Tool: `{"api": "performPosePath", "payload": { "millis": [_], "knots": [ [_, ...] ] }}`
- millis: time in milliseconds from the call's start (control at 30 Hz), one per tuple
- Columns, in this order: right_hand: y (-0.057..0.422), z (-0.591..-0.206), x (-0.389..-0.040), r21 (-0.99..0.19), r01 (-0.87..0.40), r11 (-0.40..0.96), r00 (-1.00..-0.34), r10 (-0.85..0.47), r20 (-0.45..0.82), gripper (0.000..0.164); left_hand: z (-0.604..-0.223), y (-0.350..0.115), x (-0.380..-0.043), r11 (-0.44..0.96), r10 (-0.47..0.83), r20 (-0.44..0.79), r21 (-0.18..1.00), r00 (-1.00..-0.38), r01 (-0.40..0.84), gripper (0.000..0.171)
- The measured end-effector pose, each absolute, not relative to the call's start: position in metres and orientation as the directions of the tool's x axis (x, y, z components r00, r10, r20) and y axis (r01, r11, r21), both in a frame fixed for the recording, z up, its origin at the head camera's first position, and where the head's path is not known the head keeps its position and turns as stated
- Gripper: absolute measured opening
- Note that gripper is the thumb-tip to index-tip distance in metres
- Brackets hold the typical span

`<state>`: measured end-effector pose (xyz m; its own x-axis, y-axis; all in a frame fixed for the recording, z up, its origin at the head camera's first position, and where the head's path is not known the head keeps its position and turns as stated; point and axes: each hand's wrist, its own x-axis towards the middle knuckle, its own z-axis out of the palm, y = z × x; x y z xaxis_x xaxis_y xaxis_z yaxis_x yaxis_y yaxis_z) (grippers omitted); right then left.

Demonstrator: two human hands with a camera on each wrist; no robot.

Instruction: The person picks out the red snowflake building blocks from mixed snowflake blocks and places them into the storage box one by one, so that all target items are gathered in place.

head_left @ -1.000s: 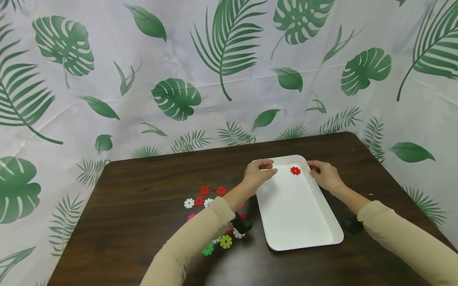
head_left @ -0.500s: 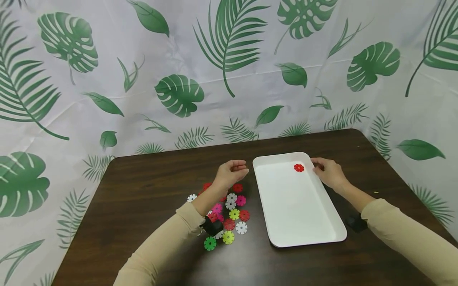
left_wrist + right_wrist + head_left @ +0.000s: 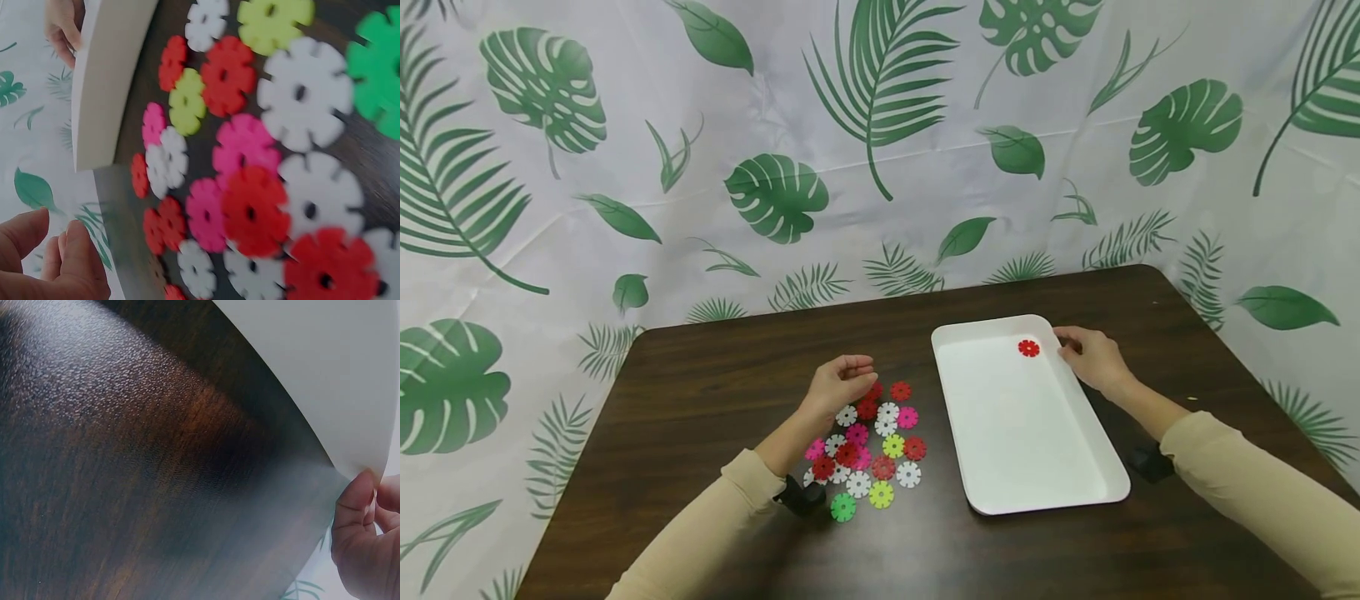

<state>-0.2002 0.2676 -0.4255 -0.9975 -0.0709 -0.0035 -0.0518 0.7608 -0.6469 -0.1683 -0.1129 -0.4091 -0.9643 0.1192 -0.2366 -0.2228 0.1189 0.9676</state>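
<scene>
My left hand (image 3: 838, 387) hovers over the far left side of a loose cluster of notched plastic discs (image 3: 857, 433), red, white, pink, yellow and green. Its thumb and fingers are apart with nothing between them, as the left wrist view also shows of the hand (image 3: 59, 256). My right hand (image 3: 1093, 358) holds the far right edge of a white rectangular tray (image 3: 1030, 433). In the right wrist view, the right hand (image 3: 369, 537) has its thumb and fingertip at the tray wall (image 3: 331, 381). One red disc (image 3: 1028, 348) lies inside the tray near its far right corner.
Both things rest on a dark wooden table (image 3: 715, 392). The discs lie left of the tray, some overlapping, with the green disc (image 3: 843, 507) nearest the front. A white cloth (image 3: 662, 250) with green leaf prints hangs behind the table.
My left hand has moved left from above the tray's far left corner to over the discs. My right hand stays at the tray's edge, and the red disc still lies in the tray.
</scene>
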Motion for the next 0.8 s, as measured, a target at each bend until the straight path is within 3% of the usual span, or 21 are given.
{"api": "performPosePath", "payload": {
  "millis": [800],
  "knots": [
    [0.268, -0.428, -0.201, -0.643, -0.046, 0.765, -0.998, -0.063, -0.004, 0.037, -0.419, -0.168, -0.155, 0.178, -0.004, -0.266, 0.948, -0.964, -0.263, 0.038]
  ]
}}
